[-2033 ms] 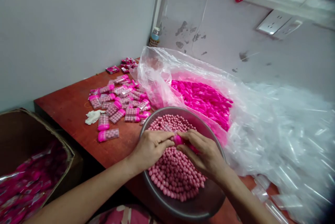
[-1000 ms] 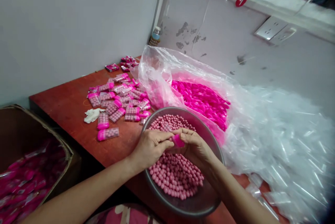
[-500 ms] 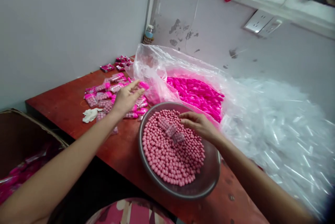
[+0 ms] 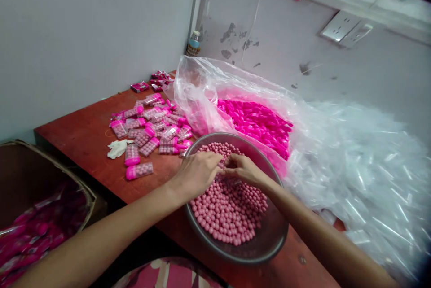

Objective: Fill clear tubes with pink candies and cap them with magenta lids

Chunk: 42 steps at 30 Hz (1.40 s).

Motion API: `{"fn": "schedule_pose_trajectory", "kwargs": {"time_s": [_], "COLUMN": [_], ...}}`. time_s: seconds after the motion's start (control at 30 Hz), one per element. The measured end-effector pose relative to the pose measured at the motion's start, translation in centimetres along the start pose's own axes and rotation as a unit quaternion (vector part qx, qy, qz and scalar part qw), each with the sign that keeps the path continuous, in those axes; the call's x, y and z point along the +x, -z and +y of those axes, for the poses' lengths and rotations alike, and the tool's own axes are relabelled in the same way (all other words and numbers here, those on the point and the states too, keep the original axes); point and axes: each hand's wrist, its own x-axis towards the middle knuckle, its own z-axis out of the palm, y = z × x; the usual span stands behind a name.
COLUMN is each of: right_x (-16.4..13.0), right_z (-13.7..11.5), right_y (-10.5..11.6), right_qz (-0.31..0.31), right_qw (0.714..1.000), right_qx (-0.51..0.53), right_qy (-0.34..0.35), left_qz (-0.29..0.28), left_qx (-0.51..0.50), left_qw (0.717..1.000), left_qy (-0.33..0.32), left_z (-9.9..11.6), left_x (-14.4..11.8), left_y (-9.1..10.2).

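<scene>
My left hand (image 4: 198, 172) and my right hand (image 4: 244, 170) meet over the grey bowl (image 4: 284, 227), fingertips almost touching. Both have their fingers curled in; whatever they grip is hidden behind them. Small round pink balls (image 4: 224, 216) fill much of the bowl. Just below my right fingers, a faint clear surface shows among the balls, too covered to make out. Left of the bowl lie several clear little bottles with pink caps (image 4: 139, 171), filled with the same balls.
Behind the bowl, an opened plastic bag (image 4: 191, 77) holds bright pink caps (image 4: 256, 124). A heap of clear empty containers (image 4: 363, 167) spreads to the right. A carton (image 4: 89, 198) with pink packets stands at lower left. White crumpled tissue (image 4: 117, 148) lies on the red table (image 4: 77, 131).
My left hand has come from the filled bottles rightward to the bowl. My right hand has moved slightly down and left to join it. The clear containers lying on the balls are now covered.
</scene>
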Motion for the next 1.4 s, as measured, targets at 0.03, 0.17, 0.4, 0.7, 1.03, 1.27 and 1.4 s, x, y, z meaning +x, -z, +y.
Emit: {"fn": "schedule_pose_trajectory", "kwargs": {"time_s": [0.03, 0.17, 0.4, 0.7, 1.03, 1.27, 1.4], "right_x": [-0.2, -1.8, -4.8, -5.2, -5.4, -5.5, -4.5], "right_z": [-0.1, -1.5, -2.9, -3.6, -2.0, -1.9, 0.5], "right_y": [0.1, 1.1, 3.7, 4.1, 3.2, 2.8, 5.2], "right_qz": [-0.005, -0.018, -0.015, -0.009, -0.044, -0.051, 0.062], "right_qw": [0.999, 0.982, 0.958, 0.966, 0.974, 0.968, 0.975], "right_qx": [0.037, 0.184, 0.254, -0.033, 0.007, 0.135, 0.148], "right_qy": [0.002, 0.032, 0.131, 0.256, 0.222, 0.205, 0.150], "left_qz": [-0.025, -0.058, -0.094, -0.122, -0.107, -0.083, -0.060], "left_qx": [0.002, -0.113, -0.624, -0.548, -0.412, -0.440, -0.477], "left_qw": [1.000, 0.991, 0.760, 0.822, 0.903, 0.884, 0.862], "left_qy": [0.010, 0.037, 0.157, 0.096, 0.061, 0.138, 0.160], "left_z": [0.2, 0.4, 0.8, 0.8, 0.7, 0.4, 0.2], "left_x": [0.1, 0.7, 0.7, 0.4, 0.5, 0.4, 0.1], "left_y": [-0.2, -0.7, -0.9, -0.8, -0.8, -0.8, -1.1]}}
